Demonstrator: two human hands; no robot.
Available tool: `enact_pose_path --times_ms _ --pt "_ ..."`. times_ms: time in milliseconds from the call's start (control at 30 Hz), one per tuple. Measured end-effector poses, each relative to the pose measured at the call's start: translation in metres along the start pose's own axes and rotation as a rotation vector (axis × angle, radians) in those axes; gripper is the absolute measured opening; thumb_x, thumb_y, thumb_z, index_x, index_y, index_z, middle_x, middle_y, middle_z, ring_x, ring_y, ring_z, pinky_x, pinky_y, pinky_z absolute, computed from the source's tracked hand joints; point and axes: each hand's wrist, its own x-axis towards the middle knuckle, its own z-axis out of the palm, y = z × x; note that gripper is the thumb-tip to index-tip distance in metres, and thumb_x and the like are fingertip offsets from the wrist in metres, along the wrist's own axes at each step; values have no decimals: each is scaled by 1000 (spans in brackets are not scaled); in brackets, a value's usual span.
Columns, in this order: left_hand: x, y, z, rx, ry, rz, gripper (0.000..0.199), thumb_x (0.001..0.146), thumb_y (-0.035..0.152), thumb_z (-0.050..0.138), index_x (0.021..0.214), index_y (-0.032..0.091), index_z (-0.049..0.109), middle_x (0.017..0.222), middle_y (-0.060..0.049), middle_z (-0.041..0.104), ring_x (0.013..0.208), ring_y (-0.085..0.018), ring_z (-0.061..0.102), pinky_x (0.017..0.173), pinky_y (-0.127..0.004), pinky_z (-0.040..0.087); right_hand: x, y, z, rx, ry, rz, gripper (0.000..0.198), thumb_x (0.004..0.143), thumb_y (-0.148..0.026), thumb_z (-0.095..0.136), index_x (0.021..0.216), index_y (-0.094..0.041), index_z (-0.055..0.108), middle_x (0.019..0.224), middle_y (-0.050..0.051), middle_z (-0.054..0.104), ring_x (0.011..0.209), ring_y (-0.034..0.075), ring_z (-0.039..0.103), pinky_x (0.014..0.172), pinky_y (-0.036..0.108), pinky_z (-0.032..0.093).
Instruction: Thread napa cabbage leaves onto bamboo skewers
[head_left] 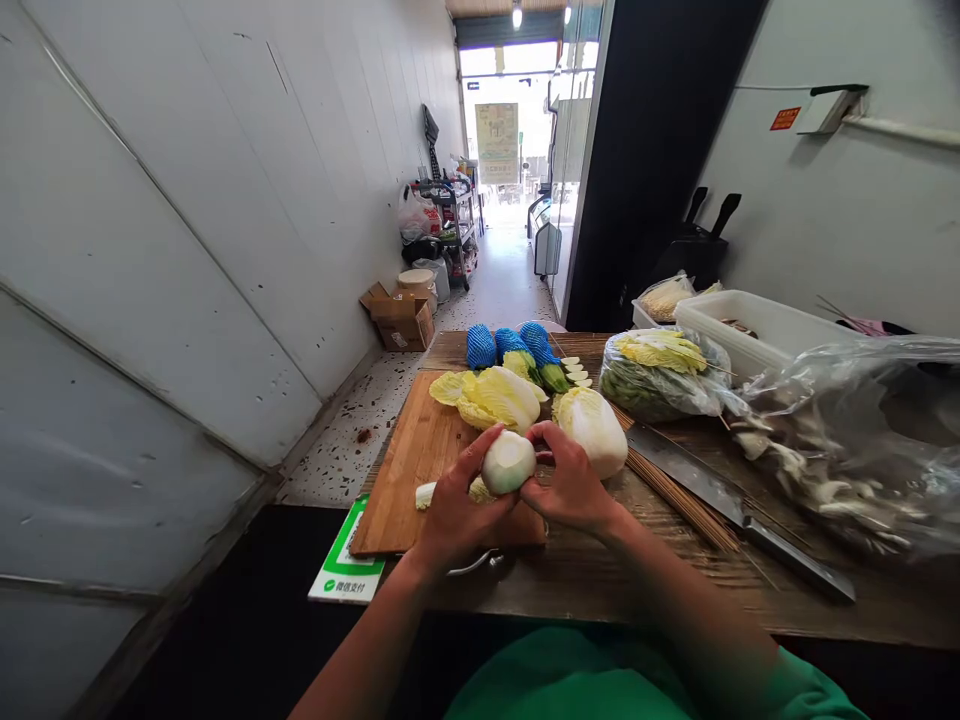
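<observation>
Both my left hand [466, 500] and my right hand [566, 480] are closed around a pale napa cabbage [508, 462], its cut stem end turned up toward me. It is held above the right part of a wooden cutting board [420, 430]. Behind it, yellow-green cabbage leaves [499, 398] lie on the board. A small cabbage piece [425, 495] rests partly hidden by my left hand. Just beyond my right hand sits another napa cabbage [592, 430].
To the right lie wooden skewers [682, 500], a cleaver [697, 485] and a plastic bag of mushrooms [840, 450]. Bagged leafy greens [664, 370] stand near a white bin [765, 330]. Blue-netted vegetables [481, 347] line the back. A green-and-white payment sign [349, 570] sticks out under the board.
</observation>
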Motion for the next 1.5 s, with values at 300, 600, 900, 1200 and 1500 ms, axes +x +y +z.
enact_pose_path --times_ms 300,600,900,1200,1500 --pt "0 13 10 47 37 21 66 65 10 65 127 23 46 124 -6 56 104 -22 58 87 -29 49 2 -7 -6 -50 -36 -22 28 58 -10 53 82 -21 42 76 -2 46 68 12 47 54 20 48" --pt "3 25 17 160 98 -30 63 65 17 67 125 21 47 114 -6 61 99 -21 60 84 -31 49 3 -7 -10 -28 -54 83 29 62 -9 49 88 -20 44 75 -2 51 68 13 51 53 20 45" --pt "9 32 11 179 23 -140 61 65 30 69 123 19 51 112 -5 63 98 -22 60 81 -31 50 0 -2 -6 -71 -124 -89 57 71 0 41 123 -21 44 117 8 56 106 19 54 90 36 46" --pt "16 28 13 224 22 -197 49 63 29 69 110 18 62 100 -7 66 88 -24 61 77 -35 48 12 9 -10 -198 -117 -70 25 85 -10 43 100 -19 61 95 4 68 89 16 62 81 30 49" --pt "15 25 -2 221 61 -247 57 55 32 76 109 19 64 98 -8 67 87 -26 62 74 -34 50 20 -1 -28 -351 -19 50 27 75 -6 52 92 -22 66 87 7 66 82 21 61 74 31 45"
